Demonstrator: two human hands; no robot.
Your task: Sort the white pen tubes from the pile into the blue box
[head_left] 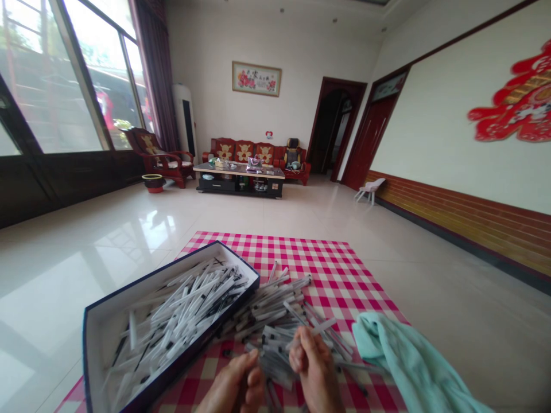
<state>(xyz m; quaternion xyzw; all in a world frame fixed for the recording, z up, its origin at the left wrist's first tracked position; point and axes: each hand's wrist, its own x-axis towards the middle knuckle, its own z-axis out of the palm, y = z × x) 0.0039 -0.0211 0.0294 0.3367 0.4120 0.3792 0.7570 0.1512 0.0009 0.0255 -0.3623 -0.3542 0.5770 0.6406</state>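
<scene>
My left hand [232, 385] and my right hand [313, 367] sit close together at the bottom of the view, fingers curled, over the near edge of a heap of thin white pen-like tubes with black parts [275, 312]. That heap lies on a pink-and-white checked cloth [331, 275]. A thin white tube crosses just past my right fingertips, and whatever my fingers may hold is hidden. To the left stands a navy-rimmed white box [172, 289] filled with similar tubes. A crumpled pale teal towel [408, 367] lies to the right of my right hand.
The cloth is spread on a glossy tiled floor [107, 229]. Farther off are a low coffee table [239, 178] with small items, a red wooden sofa [243, 150], an armchair [159, 155], a small white chair [369, 190], and tall windows [55, 80].
</scene>
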